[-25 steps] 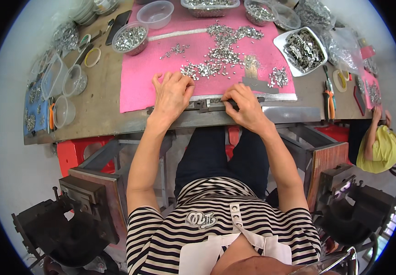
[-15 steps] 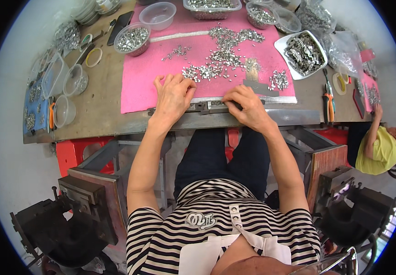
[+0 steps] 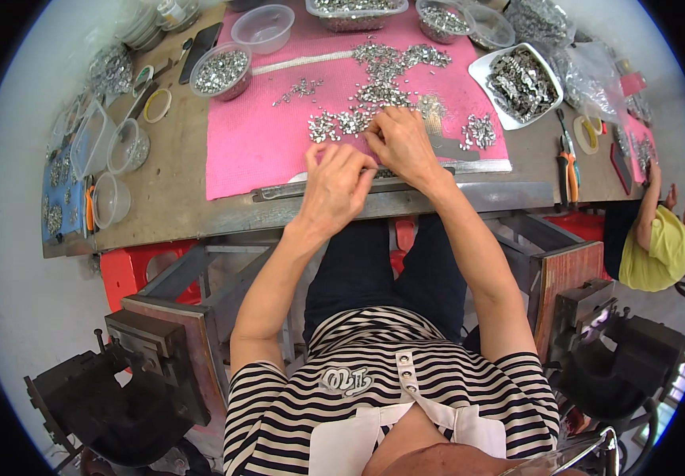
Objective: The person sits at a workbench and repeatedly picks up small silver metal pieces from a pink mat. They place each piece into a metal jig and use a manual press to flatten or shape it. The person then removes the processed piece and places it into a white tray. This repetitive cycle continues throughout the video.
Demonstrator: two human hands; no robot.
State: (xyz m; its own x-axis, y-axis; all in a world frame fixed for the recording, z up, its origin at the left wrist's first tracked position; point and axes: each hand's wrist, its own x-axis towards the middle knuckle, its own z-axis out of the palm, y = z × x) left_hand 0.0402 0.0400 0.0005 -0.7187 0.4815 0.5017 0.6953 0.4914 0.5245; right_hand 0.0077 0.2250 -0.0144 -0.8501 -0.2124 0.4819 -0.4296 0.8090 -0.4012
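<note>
A pink mat (image 3: pixel 239 163) covers the middle of the table, strewn with small shiny metal pieces (image 3: pixel 384 89). My right hand (image 3: pixel 407 147) is over the near edge of this scatter, its thumb and fingertips drawn together among the pieces. Lower and to the left, my left hand (image 3: pixel 334 186) has its fingers bent and pinched close above a long narrow metal rail (image 3: pixel 279 191) on the front edge. What either pinch holds is too small or hidden to make out. The hands cover the rail's middle.
Tubs of metal pieces (image 3: pixel 221 73) and a white dish of metal parts (image 3: pixel 515 86) stand around the mat. Orange-handled pliers (image 3: pixel 568 176) lie at right. Left are clear containers (image 3: pixel 111 200) and a tape roll (image 3: pixel 157 105). Another person (image 3: pixel 660 246) sits far right.
My right hand has gone from the rail up and left to the scattered pieces. My left hand has shifted right and nearer along the rail, now covering its middle.
</note>
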